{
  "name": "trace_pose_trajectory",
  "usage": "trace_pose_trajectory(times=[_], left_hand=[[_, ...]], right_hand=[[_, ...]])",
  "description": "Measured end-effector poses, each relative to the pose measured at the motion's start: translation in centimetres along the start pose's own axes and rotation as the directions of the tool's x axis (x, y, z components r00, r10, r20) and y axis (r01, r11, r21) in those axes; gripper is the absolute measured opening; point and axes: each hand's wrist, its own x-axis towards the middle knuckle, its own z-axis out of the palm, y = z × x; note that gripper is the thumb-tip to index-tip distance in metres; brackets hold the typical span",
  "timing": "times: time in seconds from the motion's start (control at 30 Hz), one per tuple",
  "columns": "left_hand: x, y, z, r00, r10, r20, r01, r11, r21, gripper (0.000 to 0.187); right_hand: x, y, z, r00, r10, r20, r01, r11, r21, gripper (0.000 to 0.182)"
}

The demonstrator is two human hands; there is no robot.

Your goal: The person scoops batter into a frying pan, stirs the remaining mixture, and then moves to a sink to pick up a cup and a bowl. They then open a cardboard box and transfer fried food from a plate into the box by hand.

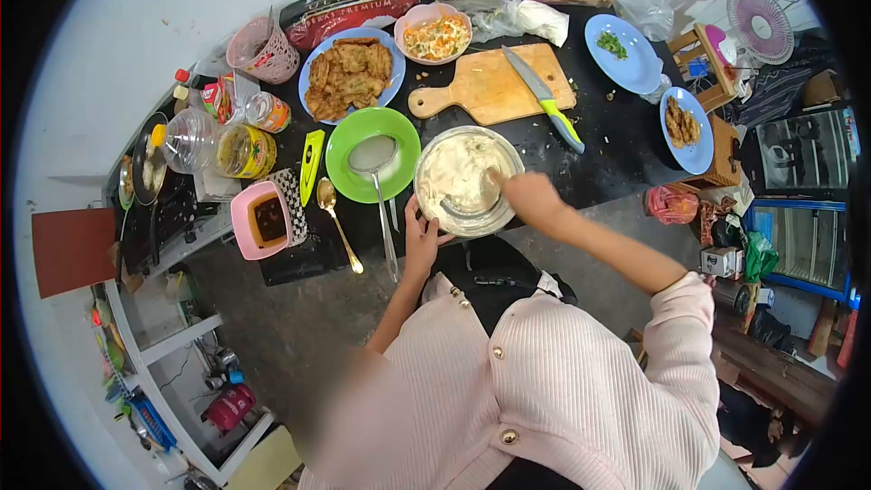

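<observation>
Nearest, the left hand has the mixing bowl in its grip, thumb and fingers partly open around the near left side. The right hand is curled at the bowl's right side, fingertips down at the pale batter; whether its grip has a utensil cannot be told. The bowl sits on the black tabletop, between the hands. Just left is a green bowl with a strainer. Farther off, a yellow-labelled jar has illegible print; farthest, a black-and-red bag reads "ULTIMA" and "BERAS PREMIUM".
</observation>
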Motion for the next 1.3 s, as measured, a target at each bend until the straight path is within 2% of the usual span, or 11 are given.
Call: trace_pose_trajectory(times=[0.1,0.23,0.33,0.47,0.57,0.7,0.9,1.03,1.17,1.2,1.3], left_hand=[[0.0,0.1,0.0,1.0,-0.006,0.0,0.006,1.0,-0.006,0.05],[-0.1,0.5,0.0,0.999,-0.004,0.044,0.005,1.0,-0.028,0.052],[-0.2,1.2,0.2,0.999,0.006,0.042,-0.005,1.0,-0.019,0.053],[0.0,0.9,0.0,0.999,-0.001,0.054,0.004,0.999,-0.047,0.052],[0.2,0.5,-0.2,0.998,0.0,0.066,0.003,0.999,-0.043,0.052],[0.2,0.9,-0.2,0.998,-0.02,0.062,0.023,0.998,-0.053,0.051],[-0.3,2.2,0.4,0.998,-0.048,0.035,0.052,0.993,-0.11,0.057],[-0.1,1.6,0.1,0.999,-0.013,0.036,0.016,0.994,-0.111,0.055],[0.0,1.6,0.0,0.998,-0.055,0.039,0.059,0.993,-0.105,0.054],[0.0,1.6,0.0,0.997,-0.056,0.045,0.061,0.993,-0.104,0.054],[0.2,1.5,-0.3,0.996,-0.047,0.082,0.055,0.993,-0.102,0.053]], right_hand=[[-1.6,-0.2,-1.0,0.997,-0.068,0.041,0.067,0.998,0.015,0.047],[-2.8,2.2,-4.8,0.986,0.078,0.149,-0.073,0.997,-0.039,0.042],[-1.3,1.3,-0.6,0.99,0.141,0.012,-0.141,0.99,-0.003,0.042],[-1.9,-2.0,-1.1,0.998,0.004,0.063,-0.006,0.999,0.034,0.038],[-1.0,-0.6,-3.8,0.978,-0.136,-0.159,0.138,0.99,0.0,0.036],[4.1,0.9,-3.7,0.824,-0.38,-0.42,0.252,0.91,-0.328,0.027],[3.4,1.2,-5.5,0.988,-0.153,0.029,0.152,0.904,-0.401,0.012],[0.8,1.0,-7.7,0.928,-0.102,0.358,0.217,0.929,-0.299,0.01],[1.9,4.7,-4.7,0.83,-0.164,0.533,0.135,0.986,0.093,0.02],[2.2,7.0,0.0,0.856,-0.355,0.376,0.19,0.892,0.41,0.024],[1.4,4.8,0.7,0.708,-0.26,0.656,-0.393,0.627,0.673,0.026]])
